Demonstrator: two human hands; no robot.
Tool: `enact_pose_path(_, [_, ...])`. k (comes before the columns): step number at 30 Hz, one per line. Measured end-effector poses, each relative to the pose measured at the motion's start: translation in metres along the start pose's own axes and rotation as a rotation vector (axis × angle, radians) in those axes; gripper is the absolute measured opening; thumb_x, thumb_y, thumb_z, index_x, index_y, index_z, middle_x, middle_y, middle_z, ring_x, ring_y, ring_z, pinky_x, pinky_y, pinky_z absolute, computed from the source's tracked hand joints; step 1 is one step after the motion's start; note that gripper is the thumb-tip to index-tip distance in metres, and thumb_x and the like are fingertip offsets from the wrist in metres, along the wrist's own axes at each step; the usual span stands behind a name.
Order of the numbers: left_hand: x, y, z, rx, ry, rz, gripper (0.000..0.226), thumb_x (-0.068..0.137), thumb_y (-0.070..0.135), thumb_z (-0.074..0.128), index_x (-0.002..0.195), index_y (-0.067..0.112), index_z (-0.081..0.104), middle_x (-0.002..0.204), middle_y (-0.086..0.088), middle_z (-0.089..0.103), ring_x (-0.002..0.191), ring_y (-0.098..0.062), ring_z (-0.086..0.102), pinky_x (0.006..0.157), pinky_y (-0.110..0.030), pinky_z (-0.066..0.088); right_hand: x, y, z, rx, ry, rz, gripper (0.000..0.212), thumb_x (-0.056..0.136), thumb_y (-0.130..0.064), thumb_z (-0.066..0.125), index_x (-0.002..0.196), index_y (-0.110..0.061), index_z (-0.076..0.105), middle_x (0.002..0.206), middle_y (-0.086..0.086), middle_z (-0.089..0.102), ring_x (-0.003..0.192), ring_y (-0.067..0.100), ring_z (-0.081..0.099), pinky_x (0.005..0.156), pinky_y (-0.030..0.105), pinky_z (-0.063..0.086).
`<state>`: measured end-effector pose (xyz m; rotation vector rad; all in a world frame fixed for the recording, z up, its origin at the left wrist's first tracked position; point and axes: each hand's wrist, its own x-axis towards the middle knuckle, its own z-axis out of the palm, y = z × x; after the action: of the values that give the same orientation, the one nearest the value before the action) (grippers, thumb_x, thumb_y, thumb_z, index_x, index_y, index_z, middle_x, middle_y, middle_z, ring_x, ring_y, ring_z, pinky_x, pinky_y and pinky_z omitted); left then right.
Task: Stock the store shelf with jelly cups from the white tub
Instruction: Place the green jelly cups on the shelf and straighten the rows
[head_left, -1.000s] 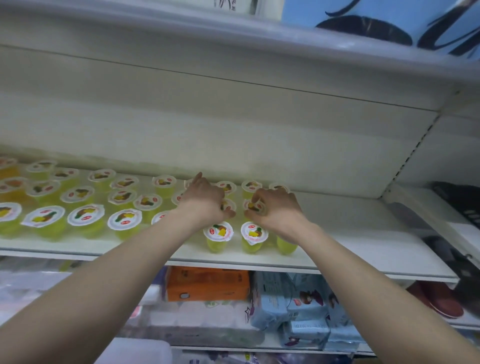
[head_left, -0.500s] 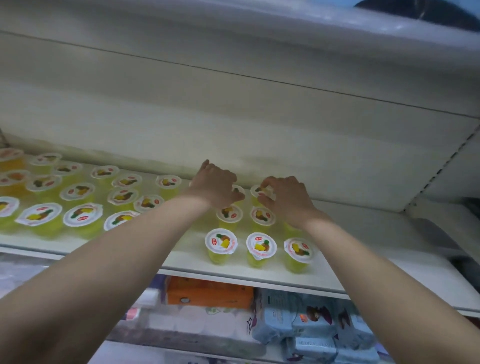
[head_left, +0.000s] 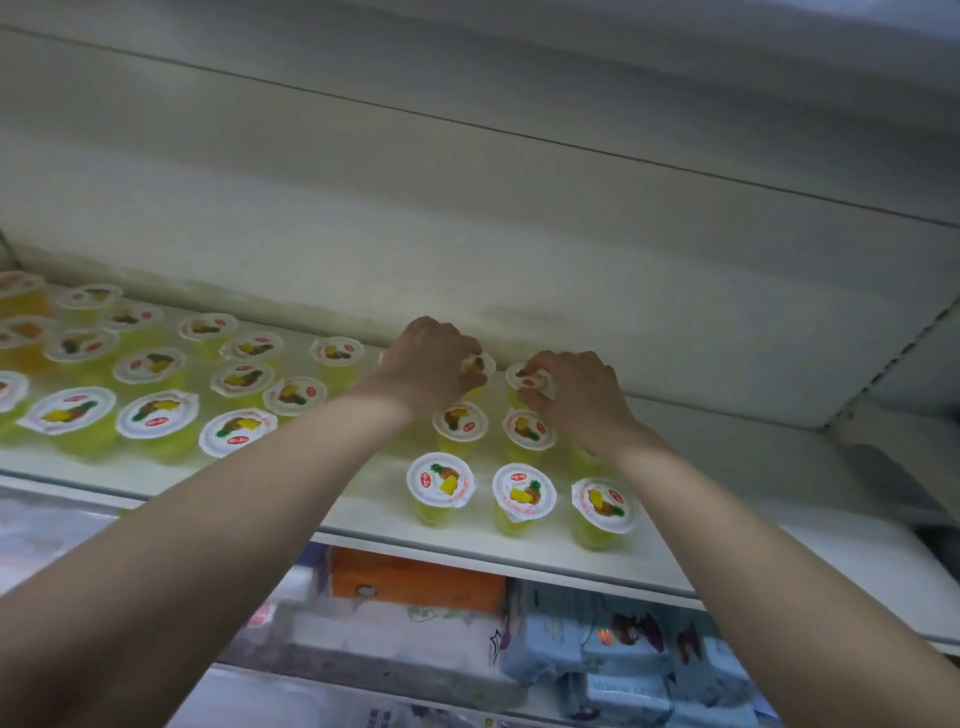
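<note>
Both arms reach up to the white store shelf (head_left: 363, 514). My left hand (head_left: 426, 364) grips a yellow jelly cup (head_left: 478, 365) at the back of the shelf, near the rear wall. My right hand (head_left: 576, 397) pinches another jelly cup (head_left: 524, 376) just to its right. In front of them stand two more rows of cups, such as one at the shelf's front (head_left: 440, 480) and another (head_left: 602, 501) beside my right forearm. Several more yellow cups (head_left: 156, 415) fill the shelf's left side. The white tub is out of view.
Bare shelf surface (head_left: 753, 452) extends to the right of the cups. The shelf below holds an orange box (head_left: 415, 582) and blue packets (head_left: 623, 639). A white shelf underside (head_left: 467, 67) hangs low overhead.
Both hands have pushed further back along the shelf with their cups, from the middle rows to the rear wall. The front row of three cups now stands uncovered.
</note>
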<state>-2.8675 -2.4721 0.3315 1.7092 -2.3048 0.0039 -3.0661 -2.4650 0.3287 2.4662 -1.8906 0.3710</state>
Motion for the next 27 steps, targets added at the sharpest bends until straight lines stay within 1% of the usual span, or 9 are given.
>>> enact_pose_path(2, [-0.013, 0.0, -0.006, -0.055, -0.007, 0.031, 0.044, 0.09, 0.05, 0.055, 0.129, 0.03, 0.056, 0.131, 0.0, 0.055, 0.122, -0.023, 0.043, 0.102, -0.034, 0.036, -0.007, -0.002, -0.005, 0.023, 0.036, -0.004, 0.034, 0.092, -0.042, 0.055, 0.123, -0.027, 0.058, 0.118, 0.0, 0.063, 0.116, 0.027, 0.047, 0.091, 0.036, 0.034])
enact_pose_path(4, [-0.029, -0.001, -0.012, -0.108, -0.077, 0.06, 0.045, 0.086, 0.055, 0.057, 0.127, 0.036, 0.056, 0.135, 0.006, 0.052, 0.124, -0.018, 0.043, 0.101, -0.033, 0.037, -0.015, -0.007, -0.009, 0.03, 0.049, -0.023, 0.033, 0.091, -0.045, 0.055, 0.119, -0.028, 0.06, 0.115, -0.004, 0.064, 0.115, 0.025, 0.047, 0.092, 0.036, 0.035])
enact_pose_path(8, [-0.047, 0.002, -0.017, -0.103, -0.191, 0.087, 0.054, 0.077, 0.064, 0.06, 0.126, 0.039, 0.057, 0.133, 0.007, 0.055, 0.122, -0.018, 0.049, 0.098, -0.032, 0.042, -0.037, -0.022, -0.014, -0.04, -0.041, 0.01, 0.041, 0.088, -0.058, 0.051, 0.118, -0.032, 0.061, 0.115, -0.009, 0.064, 0.118, 0.021, 0.045, 0.096, 0.037, 0.035])
enact_pose_path(12, [-0.054, 0.004, -0.016, -0.12, -0.184, 0.108, 0.054, 0.082, 0.059, 0.06, 0.131, 0.037, 0.054, 0.136, 0.004, 0.054, 0.124, -0.019, 0.049, 0.098, -0.029, 0.039, -0.05, -0.03, -0.014, -0.042, -0.084, 0.097, 0.042, 0.089, -0.057, 0.05, 0.121, -0.033, 0.06, 0.118, -0.002, 0.065, 0.118, 0.023, 0.048, 0.097, 0.038, 0.038])
enact_pose_path(15, [-0.062, -0.004, -0.025, -0.106, -0.136, 0.122, 0.058, 0.085, 0.06, 0.055, 0.136, 0.034, 0.049, 0.14, 0.001, 0.05, 0.128, -0.023, 0.043, 0.102, -0.032, 0.037, -0.055, -0.035, -0.017, -0.011, -0.032, 0.111, 0.044, 0.089, -0.053, 0.054, 0.127, -0.032, 0.057, 0.125, -0.001, 0.063, 0.119, 0.026, 0.049, 0.098, 0.037, 0.039])
enact_pose_path(19, [-0.085, -0.039, -0.05, -0.113, -0.028, 0.133, 0.048, 0.087, 0.053, 0.057, 0.13, 0.032, 0.056, 0.134, 0.0, 0.055, 0.123, -0.024, 0.044, 0.101, -0.031, 0.036, -0.07, -0.059, -0.019, 0.104, 0.158, -0.006, 0.033, 0.088, -0.039, 0.063, 0.115, -0.021, 0.067, 0.11, 0.001, 0.069, 0.107, 0.029, 0.056, 0.091, 0.04, 0.044])
enact_pose_path(22, [-0.111, -0.073, -0.069, -0.088, 0.032, 0.125, 0.043, 0.085, 0.053, 0.06, 0.121, 0.031, 0.063, 0.125, 0.0, 0.062, 0.116, -0.025, 0.051, 0.097, -0.033, 0.041, -0.081, -0.094, -0.017, 0.102, 0.174, -0.128, 0.029, 0.086, -0.04, 0.062, 0.107, -0.021, 0.069, 0.098, 0.0, 0.071, 0.097, 0.028, 0.059, 0.083, 0.04, 0.048])
enact_pose_path(24, [-0.13, -0.092, -0.075, -0.05, 0.022, 0.129, 0.045, 0.082, 0.056, 0.061, 0.118, 0.029, 0.065, 0.12, -0.001, 0.065, 0.112, -0.024, 0.055, 0.093, -0.033, 0.045, -0.086, -0.12, -0.013, 0.097, 0.145, -0.191, 0.031, 0.086, -0.043, 0.061, 0.109, -0.023, 0.068, 0.102, -0.001, 0.071, 0.102, 0.026, 0.059, 0.085, 0.041, 0.048])
enact_pose_path(27, [-0.149, -0.106, -0.073, -0.014, -0.018, 0.142, 0.053, 0.077, 0.066, 0.06, 0.117, 0.031, 0.065, 0.118, 0.001, 0.065, 0.108, -0.023, 0.057, 0.091, -0.034, 0.047, -0.089, -0.148, -0.001, 0.072, 0.091, -0.211, 0.042, 0.086, -0.052, 0.06, 0.119, -0.027, 0.062, 0.117, -0.002, 0.067, 0.115, 0.025, 0.052, 0.093, 0.043, 0.043])
